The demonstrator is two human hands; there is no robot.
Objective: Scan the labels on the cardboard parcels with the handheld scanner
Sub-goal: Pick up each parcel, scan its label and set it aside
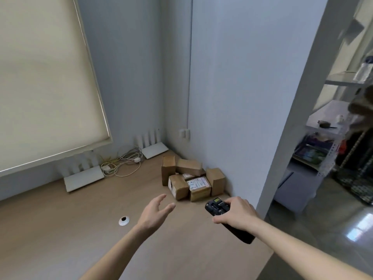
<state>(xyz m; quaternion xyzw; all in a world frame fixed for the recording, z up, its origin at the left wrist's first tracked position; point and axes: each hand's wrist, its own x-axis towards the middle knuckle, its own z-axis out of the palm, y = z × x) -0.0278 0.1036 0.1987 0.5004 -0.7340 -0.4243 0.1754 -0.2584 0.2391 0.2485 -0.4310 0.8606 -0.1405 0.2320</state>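
Several parcels (191, 181) are sitting heaped in the desk (60, 229) corner against the wall (242, 98), two showing white labels. They are looking small, light and stiff, likely easy to grip across the sides and turn label-up. Beside the blind (40, 77), two routers (84, 176) and cables (123, 162) are lying. The left hand (155, 214) is hovering wide, holding nothing; the right hand (238, 214) is gripping the scanner (217, 207), probably rigid, just before the parcels.

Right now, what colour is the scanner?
Black, with a small greenish screen at its front end; the scanner shows in the head view.
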